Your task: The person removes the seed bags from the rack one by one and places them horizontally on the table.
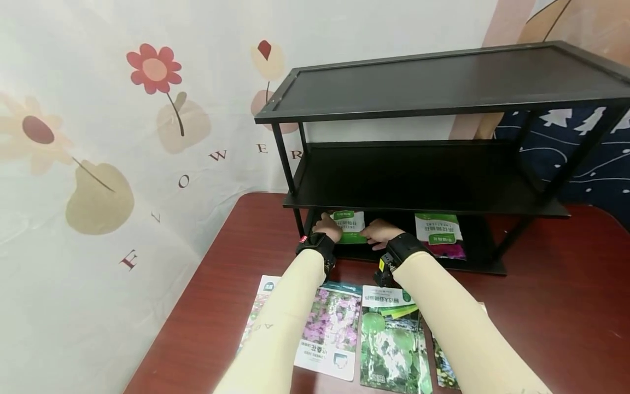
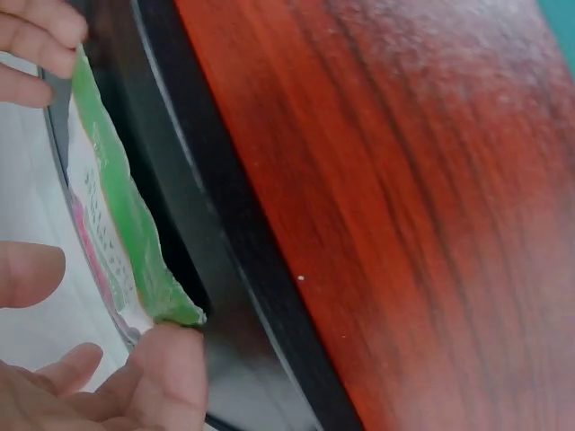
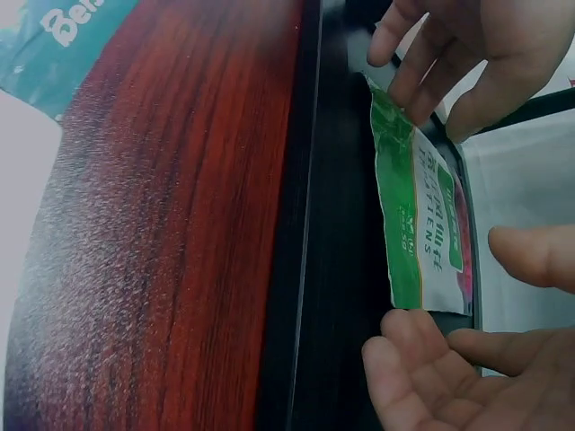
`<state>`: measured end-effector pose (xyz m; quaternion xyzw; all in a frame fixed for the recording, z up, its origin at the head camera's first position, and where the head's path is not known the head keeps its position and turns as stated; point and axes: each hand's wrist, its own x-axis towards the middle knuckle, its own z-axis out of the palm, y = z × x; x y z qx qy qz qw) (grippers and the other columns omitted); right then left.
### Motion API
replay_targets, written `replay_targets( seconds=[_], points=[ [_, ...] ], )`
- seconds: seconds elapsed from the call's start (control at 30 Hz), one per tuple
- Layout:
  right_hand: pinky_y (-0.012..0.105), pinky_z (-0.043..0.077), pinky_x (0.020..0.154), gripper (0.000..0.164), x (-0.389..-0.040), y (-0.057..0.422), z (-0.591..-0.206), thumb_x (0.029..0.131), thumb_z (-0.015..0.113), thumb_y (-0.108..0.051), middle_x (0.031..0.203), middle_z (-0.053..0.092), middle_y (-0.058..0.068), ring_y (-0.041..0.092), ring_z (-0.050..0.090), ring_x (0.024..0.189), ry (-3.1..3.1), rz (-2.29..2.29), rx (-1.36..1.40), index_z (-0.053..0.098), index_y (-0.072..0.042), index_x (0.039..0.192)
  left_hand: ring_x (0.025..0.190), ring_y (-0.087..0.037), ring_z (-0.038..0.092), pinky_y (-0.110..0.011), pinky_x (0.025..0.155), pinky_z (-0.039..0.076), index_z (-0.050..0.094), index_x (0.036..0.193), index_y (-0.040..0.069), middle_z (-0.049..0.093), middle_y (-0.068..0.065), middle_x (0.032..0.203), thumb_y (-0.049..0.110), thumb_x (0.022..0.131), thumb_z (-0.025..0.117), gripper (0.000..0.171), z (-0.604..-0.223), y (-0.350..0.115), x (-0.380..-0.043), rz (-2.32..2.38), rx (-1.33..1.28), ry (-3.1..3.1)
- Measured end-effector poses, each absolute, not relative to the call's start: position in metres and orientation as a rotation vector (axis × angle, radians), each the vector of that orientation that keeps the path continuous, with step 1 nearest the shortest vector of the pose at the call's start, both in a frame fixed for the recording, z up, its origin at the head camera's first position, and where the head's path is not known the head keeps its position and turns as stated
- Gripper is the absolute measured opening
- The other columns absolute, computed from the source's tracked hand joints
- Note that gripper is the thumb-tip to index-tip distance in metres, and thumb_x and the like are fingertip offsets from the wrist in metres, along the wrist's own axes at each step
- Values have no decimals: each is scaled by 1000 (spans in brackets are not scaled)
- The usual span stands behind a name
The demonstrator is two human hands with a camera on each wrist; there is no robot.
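A green-and-white printed seed packet (image 1: 350,229) lies on the black bottom shelf (image 2: 260,332) of a rack, between my two hands. My left hand (image 1: 328,227) is at its left side. In the left wrist view, a left fingertip touches the packet's near corner, and the thumb stands apart. My right hand (image 1: 381,232) is at the other side. In the right wrist view, right fingertips (image 3: 413,330) meet the packet's (image 3: 422,215) edge, with the thumb held away from it. Neither hand is curled round the packet.
Another green-and-white packet (image 1: 439,235) with magenta flowers lies farther right on the same shelf. Middle (image 1: 403,175) and top shelves (image 1: 443,82) overhang the hands. Before the rack, several packets, including a pink-flower one (image 1: 332,328) and a green one (image 1: 394,339), lie on the red-brown table (image 1: 551,317).
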<state>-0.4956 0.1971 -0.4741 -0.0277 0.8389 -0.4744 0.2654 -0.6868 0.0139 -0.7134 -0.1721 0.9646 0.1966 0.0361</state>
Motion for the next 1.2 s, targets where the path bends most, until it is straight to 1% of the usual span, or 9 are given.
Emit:
replay_targets(
  seconds=[0.13,0.33,0.43,0.53,0.6,0.67,0.73,0.83,1.2],
  points=[
    [36,53,71,32,-459,185,-431,94,52,-15,99,53,16,25,58,88,2331,-1231,21,49,8,115,80,-35,53,-52,64,40,36,130,18,54,-13,97,57,78,63,71,-748,12,-717,635,-543,2961],
    [34,52,63,37,-453,195,-437,94,56,-29,79,52,9,19,60,69,2373,-1306,-18,54,5,107,69,-29,54,-46,60,42,42,126,10,56,-13,87,39,90,57,49,-636,8,-621,1065,-344,2854],
    [30,49,55,35,-448,203,-435,95,54,-27,76,52,9,16,59,62,2392,-1329,-37,54,6,106,51,-20,43,-37,50,35,57,83,13,47,-4,63,21,91,49,14,-587,3,-572,1284,-144,2841],
    [27,46,53,30,-435,210,-421,98,48,-18,73,52,6,12,57,58,2395,-1312,-41,51,8,112,44,-19,42,-34,43,37,46,57,18,40,-2,53,22,91,48,34,-580,2,-558,1477,-84,2758],
    [23,43,50,30,-426,218,-414,98,47,-16,70,51,3,9,55,55,2366,-1342,-90,50,9,112,44,-20,48,-35,42,43,54,61,15,46,-4,54,27,94,50,35,-556,6,-534,1640,-77,2615],
    [24,44,53,32,-415,230,-406,97,48,-16,72,52,3,9,55,57,2337,-1351,-132,49,10,116,54,-23,58,-39,53,52,64,82,6,54,-9,64,29,96,51,30,-520,12,-506,1731,-103,2433],
    [25,45,55,32,-403,248,-400,97,49,-16,75,53,4,10,56,60,2327,-1348,-163,48,10,116,56,-21,61,-37,58,54,62,99,-2,55,-11,68,23,97,51,27,-469,23,-463,1755,-53,2285],
    [27,46,57,28,-381,281,-396,95,52,-17,77,56,6,13,57,63,2340,-1303,-206,52,7,109,55,-17,60,-35,62,55,56,100,-8,50,-8,67,12,97,49,21,-420,41,-417,1665,50,2145],
    [24,43,49,21,-319,353,-382,91,58,-17,74,59,11,17,55,59,2333,-1252,-187,52,2,93,58,-16,61,-30,58,53,59,91,-2,59,-10,72,14,97,49,19,-406,101,-370,1437,321,2140]
  ],
)
